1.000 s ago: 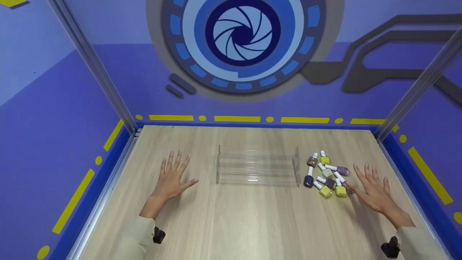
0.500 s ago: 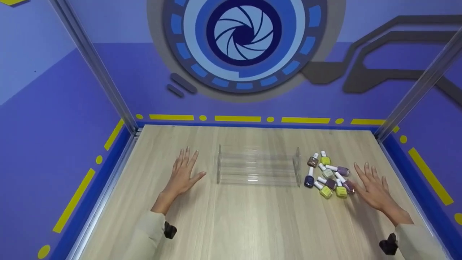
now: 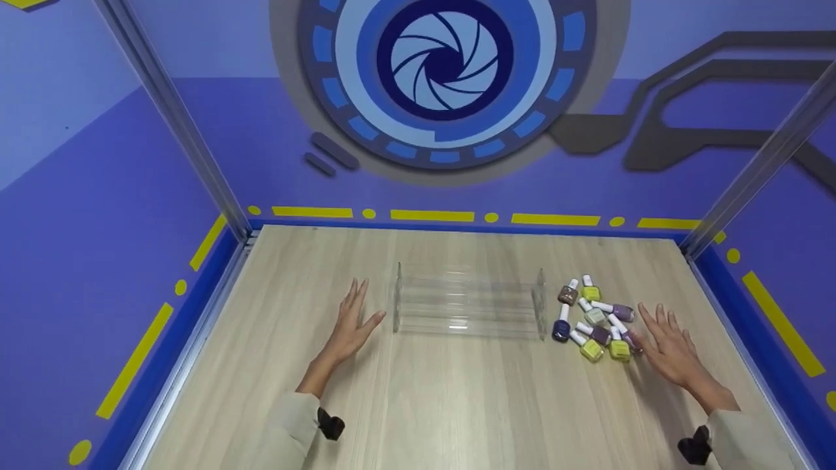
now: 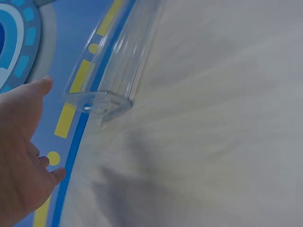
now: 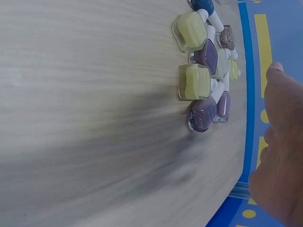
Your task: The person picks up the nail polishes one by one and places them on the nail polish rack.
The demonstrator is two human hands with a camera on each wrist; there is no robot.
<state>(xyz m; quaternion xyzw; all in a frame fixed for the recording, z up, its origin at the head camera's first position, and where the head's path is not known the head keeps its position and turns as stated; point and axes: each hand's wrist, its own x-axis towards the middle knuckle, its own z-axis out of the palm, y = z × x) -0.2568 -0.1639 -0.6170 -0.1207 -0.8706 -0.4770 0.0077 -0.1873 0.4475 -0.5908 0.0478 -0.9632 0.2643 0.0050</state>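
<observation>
A clear plastic tiered rack (image 3: pixel 467 307) stands on the wooden table, with nothing on its steps. Just left of it is my left hand (image 3: pixel 349 329), fingers extended and holding nothing; the left wrist view shows its thumb apart from the rack's end panel (image 4: pixel 102 101). Right of the rack lie several nail polish bottles with white caps, among them a dark blue bottle (image 3: pixel 562 329), a brown bottle (image 3: pixel 567 295), a yellow bottle (image 3: pixel 620 350) and a purple bottle (image 3: pixel 623 313). Beside this cluster my right hand (image 3: pixel 673 352) is spread, gripping nothing. In the right wrist view some bottles overlap.
Blue-purple printed panels (image 3: pixel 215 143) enclose the wooden tabletop (image 3: pixel 457 405) at the back and both sides. Metal corner posts (image 3: pixel 176 124) rise at the back left and back right.
My left hand has moved right across the table, closer to the rack, and has turned more on edge. The right hand has barely shifted. Rack and bottles stay in place.
</observation>
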